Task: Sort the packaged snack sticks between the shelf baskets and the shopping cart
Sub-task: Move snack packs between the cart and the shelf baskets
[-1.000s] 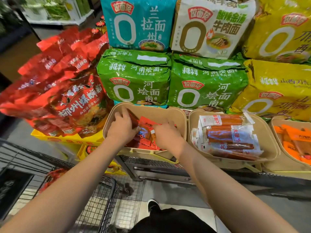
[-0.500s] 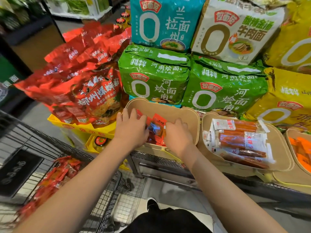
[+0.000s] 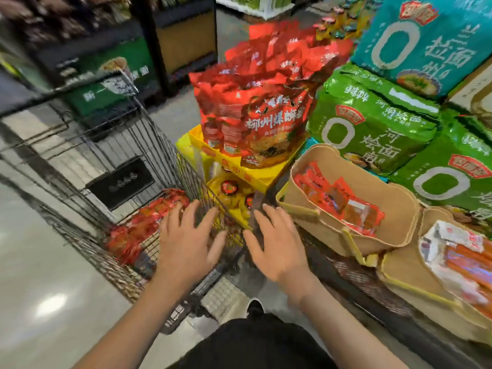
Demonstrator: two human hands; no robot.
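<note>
Hovering empty-handed between shopping cart and shelf baskets

Nearest, the left hand and right hand both hang with fingers spread and straight, holding nothing; the left is over the cart's near right corner, the right over the gap beside the shelf edge. Just beyond the left hand a heap of red snack sticks lies in the cart's near end. Farther right, more red packs lie flat in the tan basket, along its far-left wall; another basket at the right edge holds longer sticks. The packs look light, thin, floppy and glossy, probably slippery: pinching several together across their middles, not by a loose sealed end, seems safest.
</note>
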